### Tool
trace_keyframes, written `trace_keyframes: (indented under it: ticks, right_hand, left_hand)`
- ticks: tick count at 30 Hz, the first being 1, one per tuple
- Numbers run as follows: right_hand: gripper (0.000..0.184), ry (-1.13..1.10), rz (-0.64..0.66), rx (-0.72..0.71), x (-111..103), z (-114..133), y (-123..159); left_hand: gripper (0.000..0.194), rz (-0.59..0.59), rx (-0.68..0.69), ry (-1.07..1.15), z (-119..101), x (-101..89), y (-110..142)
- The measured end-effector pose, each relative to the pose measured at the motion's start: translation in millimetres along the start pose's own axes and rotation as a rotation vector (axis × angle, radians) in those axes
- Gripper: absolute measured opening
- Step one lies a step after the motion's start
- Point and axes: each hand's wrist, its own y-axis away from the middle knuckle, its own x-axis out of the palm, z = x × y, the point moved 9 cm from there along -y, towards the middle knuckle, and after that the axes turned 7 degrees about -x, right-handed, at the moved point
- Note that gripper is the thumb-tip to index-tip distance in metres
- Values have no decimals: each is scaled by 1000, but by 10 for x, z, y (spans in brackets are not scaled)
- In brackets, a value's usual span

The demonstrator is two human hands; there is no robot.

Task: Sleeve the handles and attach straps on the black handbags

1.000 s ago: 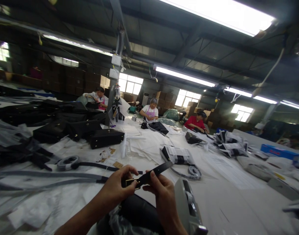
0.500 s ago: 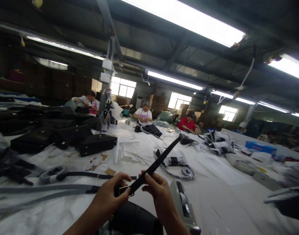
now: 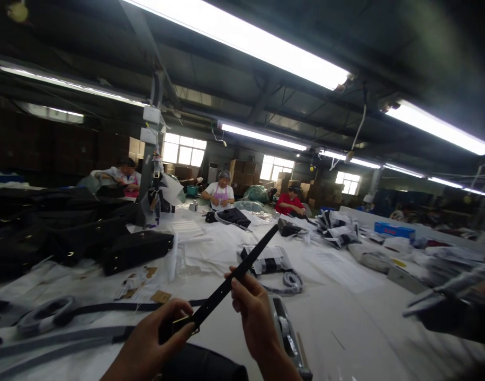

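Observation:
A black strap [image 3: 216, 297] with punched holes slants up and away in front of me, its free end pointing to the far right. My left hand [image 3: 157, 336] pinches its lower end at a gold-coloured buckle [image 3: 183, 321]. Higher along the strap, my right hand [image 3: 252, 312] grips it between thumb and fingers. Below my hands lies a black bag [image 3: 205, 365], partly cut off by the lower edge of the view. Beside my right wrist stands a grey tape dispenser [image 3: 286, 330].
Several black bags [image 3: 137, 251] are piled at the left. Wrapped straps [image 3: 47, 315] and paper tags [image 3: 137, 283] lie nearby. A plastic-wrapped bundle [image 3: 272, 260] sits beyond the strap. A blue box [image 3: 394, 230] is at the right. Co-workers [image 3: 219, 191] work across the table.
The view has turned a little to the right, so the surroundings shift left. My right hand has slid along the strap away from the buckle, and both hands keep hold of it.

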Motion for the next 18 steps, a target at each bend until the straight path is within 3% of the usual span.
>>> trace_keyframes:
  ticks: [4,8,13,15,18]
  right_hand:
    - [29,25,175,-59,354,246,-146]
    - [31,83,499,-100,1085,473,-222]
    - [34,103,905,-38,1944,510,-143]
    - [28,90,986,-21,2147,534,-145]
    - [19,22,1048,-116,2331,735,-196]
  left_hand:
    - [36,38,8,15,24,-74,12]
    - [34,-28,16,48,-2,-309,44]
    - [34,-83,8,193,36,-507,107]
    - [34,-83,21,257,88,-538,126]
    - [33,-87,35,312,190,-590,139]
